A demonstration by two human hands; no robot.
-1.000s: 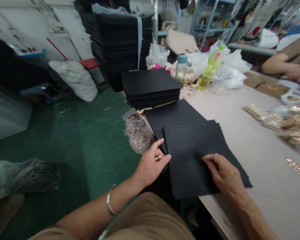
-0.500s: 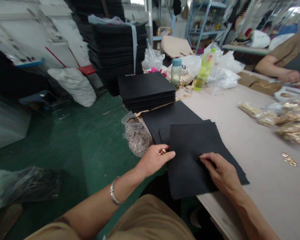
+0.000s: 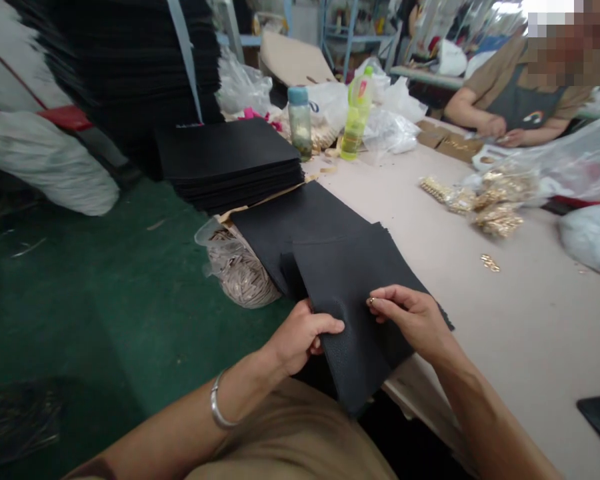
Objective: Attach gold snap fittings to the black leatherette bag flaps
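Note:
My left hand is closed on the left edge of a black leather-like panel, thumb on top and fingers underneath. The panel bends up slightly near the thumb, and its near corner hangs past the table edge. Over the middle of the panel, my right hand pinches a small gold metal piece between thumb and fingertips. More black panels lie beneath the gripped one. Whether my left palm holds anything else is hidden.
A stack of black panels stands beyond, near a blue-lidded bottle and a yellow-green bottle. Gold rings and bagged gold parts lie to the right. A co-worker's hands work across the table.
The view has swung right. My left hand, earlier showing gold pieces beside the panel, now grips the panel's edge. The gold piece in my right fingertips has come into sight, and the panel has tilted.

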